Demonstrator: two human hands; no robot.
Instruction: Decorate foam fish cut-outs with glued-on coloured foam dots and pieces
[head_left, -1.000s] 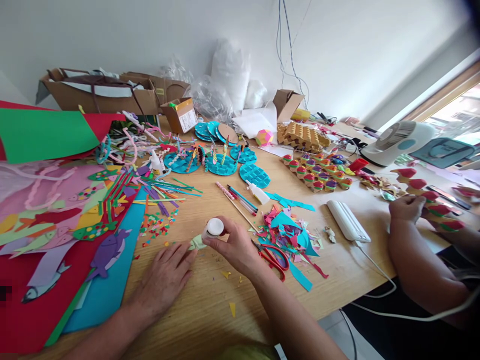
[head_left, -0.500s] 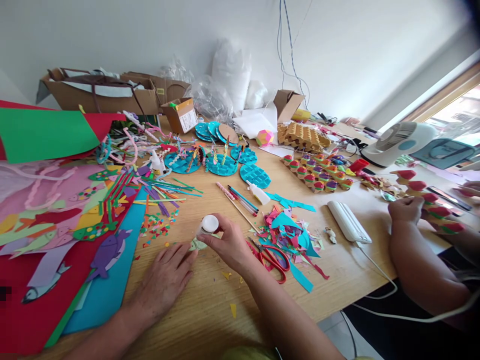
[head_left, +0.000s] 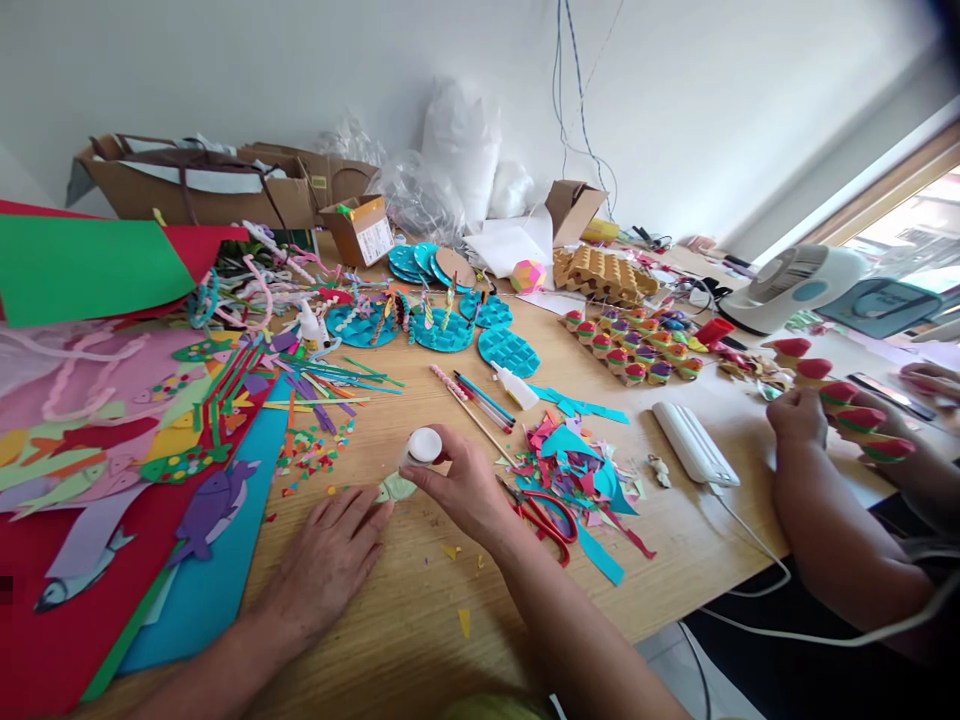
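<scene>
Held in my right hand [head_left: 461, 485] is a small white glue bottle [head_left: 425, 446], tilted so that its round end faces me. Its other end points down and is hidden behind my fingers. Just beneath lies a pale green paper fish [head_left: 396, 488] on the table. My left hand [head_left: 330, 545] rests flat on the wood, fingers stretched out, with the fingertips at the fish's left edge. Red-handled scissors [head_left: 551, 525] lie right of my right wrist, beside a heap of paper scraps [head_left: 581, 455]. Small paper bits [head_left: 319, 450] are scattered beyond my left hand.
Coloured sheets and paper fish [head_left: 214, 510] cover the left side. Farther back are blue discs [head_left: 442, 330], another glue bottle [head_left: 516, 387], pens [head_left: 484, 400] and painted egg cartons [head_left: 634, 345]. At right, a co-worker's hand [head_left: 799, 420] holds a painted carton strip [head_left: 840, 395] near a white power strip [head_left: 694, 440].
The glue bottle and my right hand have shifted slightly right over the fish. My left hand stays in place. The co-worker's hand and carton strip have moved a little left.
</scene>
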